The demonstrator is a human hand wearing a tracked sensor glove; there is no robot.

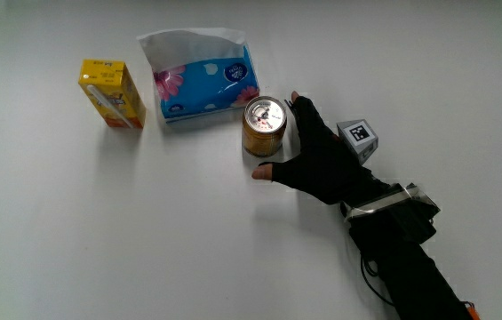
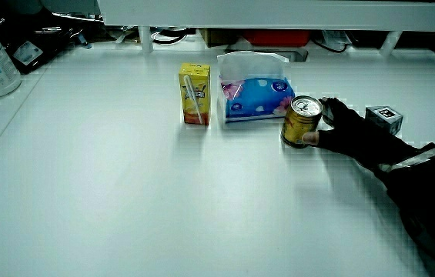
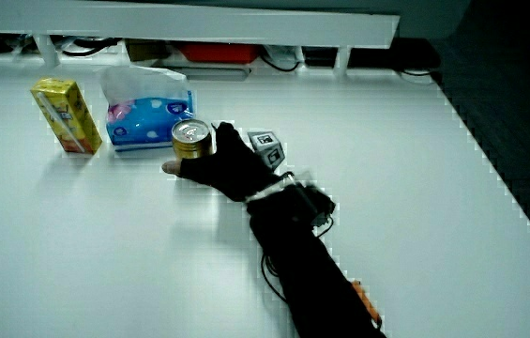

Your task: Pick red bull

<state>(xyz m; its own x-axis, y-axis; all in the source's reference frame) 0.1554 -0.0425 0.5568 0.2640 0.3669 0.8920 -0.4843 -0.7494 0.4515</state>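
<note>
Wrapping around the gold can (image 1: 264,126), the hand (image 1: 322,160) has thumb and fingers cupped against its sides, though we can't quite tell whether the grip is firm yet, so a loose hold could let it slip or tip as it lifts. It stands upright just beside the blue tissue pack (image 1: 202,82), tissue poking out; the yellow juice carton (image 1: 112,93) stands apart, sealed.
</note>
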